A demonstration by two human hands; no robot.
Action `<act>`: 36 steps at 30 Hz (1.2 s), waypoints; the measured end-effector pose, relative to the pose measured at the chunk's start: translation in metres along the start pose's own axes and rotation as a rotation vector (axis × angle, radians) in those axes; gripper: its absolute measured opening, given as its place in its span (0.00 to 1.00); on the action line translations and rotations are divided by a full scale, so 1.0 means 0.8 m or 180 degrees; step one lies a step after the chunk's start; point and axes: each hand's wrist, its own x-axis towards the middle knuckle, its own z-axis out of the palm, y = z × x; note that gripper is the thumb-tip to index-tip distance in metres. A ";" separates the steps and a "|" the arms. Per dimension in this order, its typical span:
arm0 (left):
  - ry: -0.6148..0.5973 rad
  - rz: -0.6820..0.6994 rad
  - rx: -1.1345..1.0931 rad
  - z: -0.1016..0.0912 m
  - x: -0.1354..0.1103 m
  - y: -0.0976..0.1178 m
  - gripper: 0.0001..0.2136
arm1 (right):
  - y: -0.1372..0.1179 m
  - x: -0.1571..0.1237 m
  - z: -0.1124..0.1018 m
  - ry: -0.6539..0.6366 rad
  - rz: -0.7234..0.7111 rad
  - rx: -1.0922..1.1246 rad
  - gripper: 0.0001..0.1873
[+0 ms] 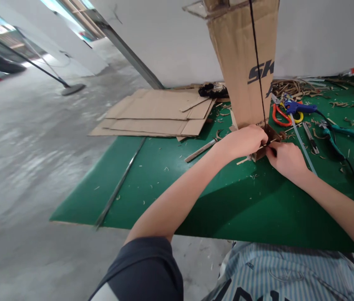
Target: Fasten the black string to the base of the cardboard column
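Observation:
A tall folded cardboard piece point(242, 71) with dark printed letters stands upright on the green table. A black cord point(255, 33) runs down its face to my hands at the base. My left hand point(253, 138) is closed at the cord's lower end, against the cardboard. Close beside it, my right hand point(286, 159) is pinched shut; what lies in its fingers is too small and covered to make out. A thin light stick point(271, 142) shows between the two hands, over a small cardboard box-like base point(260, 154).
Flat cardboard sheets point(154, 108) lie at the back left. To the right are orange-handled scissors point(281, 117), a blue glue gun point(300, 107), a utility knife point(311, 138) and teal-handled pliers point(333, 140). Cardboard scraps point(296, 88) pile against the white wall point(324, 37).

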 end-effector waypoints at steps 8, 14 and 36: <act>0.0132 -0.0204 -0.0018 0.002 0.004 0.008 0.16 | 0.001 0.008 -0.002 -0.0014 0.0109 -0.0283 0.19; 0.0041 -0.0326 0.0002 -0.005 0.001 0.017 0.14 | -0.001 0.010 -0.002 -0.0052 0.0014 -0.0341 0.17; -0.0076 -0.0570 -0.0622 -0.003 0.005 0.012 0.14 | 0.003 0.002 0.002 0.0132 -0.0027 0.0167 0.16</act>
